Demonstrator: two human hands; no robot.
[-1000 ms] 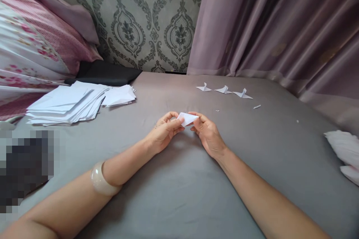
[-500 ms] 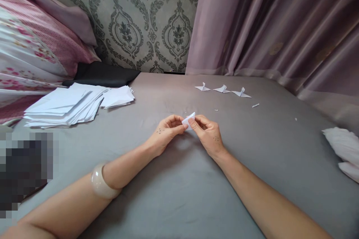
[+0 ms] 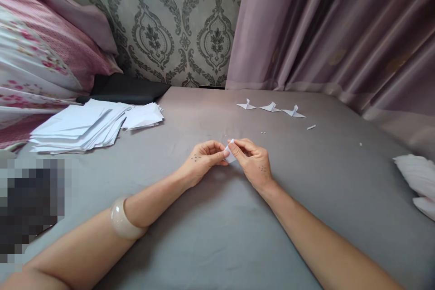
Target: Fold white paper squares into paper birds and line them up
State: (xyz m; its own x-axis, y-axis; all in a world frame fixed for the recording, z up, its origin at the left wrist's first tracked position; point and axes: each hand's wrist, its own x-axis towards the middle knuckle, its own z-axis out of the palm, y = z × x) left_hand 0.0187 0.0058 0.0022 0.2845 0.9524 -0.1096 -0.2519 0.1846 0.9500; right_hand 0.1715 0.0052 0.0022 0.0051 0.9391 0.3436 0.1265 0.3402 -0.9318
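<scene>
"Grey cloth (image 3: 217, 244) fills most of the low part of the frame. What's on it?"

"A big paper pile (image 3: 74, 124), over on the left side. Two hands are near the middle of the frame."

"What are they doing?"

"The left hand (image 3: 205, 159) and the right hand (image 3: 254, 159) both pinch one little folded paper (image 3: 231, 158)."

"Which hand is nearer to it?"

"Neither. It's right between them, touching both."

"Which way is it long?"

"I can't tell. Fingers hide too much, but one tip pokes up by the right thumb."
</scene>
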